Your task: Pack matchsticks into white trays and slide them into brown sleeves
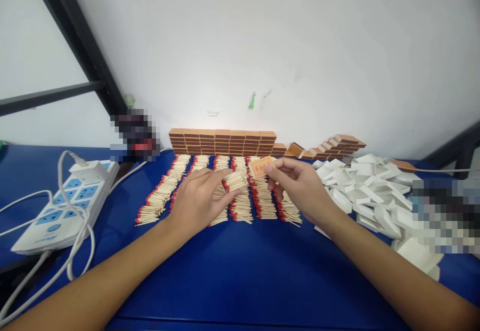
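Note:
My left hand (200, 198) is closed around a small white tray filled with matches (235, 181), held just above the rows of red-tipped matches (258, 196) laid out on the blue table (240, 271). My right hand (300, 183) pinches an orange matchbox sleeve (260, 166) between thumb and fingers, right beside the filled tray. Both hands hover over the middle rows of matches.
A wall of stacked brown matchboxes (223, 142) lines the back, with more leaning boxes (333, 147) to the right. A heap of white inner trays (375, 196) lies at right. A white power strip (63, 206) with cables sits at left.

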{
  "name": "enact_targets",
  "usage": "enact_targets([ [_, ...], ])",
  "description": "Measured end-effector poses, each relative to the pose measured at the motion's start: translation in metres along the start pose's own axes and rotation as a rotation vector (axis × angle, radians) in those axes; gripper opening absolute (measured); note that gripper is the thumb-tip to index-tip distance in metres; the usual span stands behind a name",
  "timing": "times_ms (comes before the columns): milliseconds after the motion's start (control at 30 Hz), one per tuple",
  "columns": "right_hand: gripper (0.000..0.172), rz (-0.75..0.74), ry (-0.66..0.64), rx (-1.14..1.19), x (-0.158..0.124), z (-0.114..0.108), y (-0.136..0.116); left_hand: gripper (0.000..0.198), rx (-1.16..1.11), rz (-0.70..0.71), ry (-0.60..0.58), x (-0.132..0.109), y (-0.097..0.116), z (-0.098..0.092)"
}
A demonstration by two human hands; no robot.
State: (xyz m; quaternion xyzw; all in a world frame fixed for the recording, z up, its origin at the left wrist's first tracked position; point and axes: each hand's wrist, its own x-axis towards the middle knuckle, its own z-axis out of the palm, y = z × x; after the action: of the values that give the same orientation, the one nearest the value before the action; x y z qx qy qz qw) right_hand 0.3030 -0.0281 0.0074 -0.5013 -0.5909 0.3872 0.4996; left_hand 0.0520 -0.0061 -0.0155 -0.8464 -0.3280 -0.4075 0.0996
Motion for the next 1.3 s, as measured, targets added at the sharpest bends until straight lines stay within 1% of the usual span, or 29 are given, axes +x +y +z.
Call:
enact_targets([
  [100,0.046,-0.042,0.105,-0.014,0.010,-0.012,0.006,0.042,0.046,-0.048,-0.087,0.004,-0.009,-0.006],
  [167,0.048,-0.057,0.163,-0.026,0.017,-0.019,0.010,0.042,0.062,-0.081,-0.171,0.011,-0.019,-0.013],
  [267,0.050,-0.065,0.206,-0.072,0.024,-0.026,0.016,0.043,0.021,-0.095,-0.320,0.021,-0.036,-0.024],
  [333,0.050,-0.070,0.222,-0.097,0.027,-0.029,0.018,0.044,-0.017,-0.086,-0.357,0.027,-0.044,-0.032],
  [400,0.052,-0.068,0.220,-0.114,0.028,-0.031,0.019,0.043,-0.050,-0.079,-0.365,0.030,-0.046,-0.040],
  [500,0.056,-0.056,0.195,-0.143,0.030,-0.034,0.019,0.040,-0.080,-0.055,-0.388,0.027,-0.036,-0.055],
  [600,0.054,-0.061,0.210,-0.149,0.033,-0.041,0.019,0.037,-0.080,-0.018,-0.415,0.009,-0.017,-0.073],
  [667,0.052,-0.057,0.247,-0.146,0.035,-0.046,0.019,0.034,-0.087,-0.050,-0.440,-0.011,-0.007,-0.085],
  [733,0.051,-0.048,0.281,-0.151,0.036,-0.050,0.020,0.032,-0.071,-0.098,-0.450,-0.036,-0.002,-0.098],
  [800,0.048,-0.041,0.301,-0.163,0.037,-0.052,0.021,0.037,-0.036,-0.109,-0.425,-0.062,0.002,-0.108],
  [867,0.046,-0.043,0.309,-0.179,0.037,-0.052,0.022,0.034,-0.008,-0.111,-0.401,-0.084,0.005,-0.117],
  [967,0.043,-0.052,0.317,-0.202,0.037,-0.050,0.024,0.034,0.025,-0.147,-0.424,-0.106,0.012,-0.123],
  [1033,0.042,-0.058,0.318,-0.210,0.037,-0.049,0.026,0.035,0.037,-0.158,-0.441,-0.111,0.018,-0.123],
  [1133,0.041,-0.062,0.314,-0.221,0.038,-0.048,0.029,0.033,0.040,-0.145,-0.465,-0.110,0.024,-0.120],
  [1200,0.041,-0.064,0.318,-0.230,0.038,-0.048,0.030,0.031,0.038,-0.121,-0.469,-0.105,0.023,-0.118],
  [1300,0.040,-0.060,0.336,-0.229,0.037,-0.048,0.028,0.030,0.047,-0.061,-0.481,-0.098,0.015,-0.114],
])
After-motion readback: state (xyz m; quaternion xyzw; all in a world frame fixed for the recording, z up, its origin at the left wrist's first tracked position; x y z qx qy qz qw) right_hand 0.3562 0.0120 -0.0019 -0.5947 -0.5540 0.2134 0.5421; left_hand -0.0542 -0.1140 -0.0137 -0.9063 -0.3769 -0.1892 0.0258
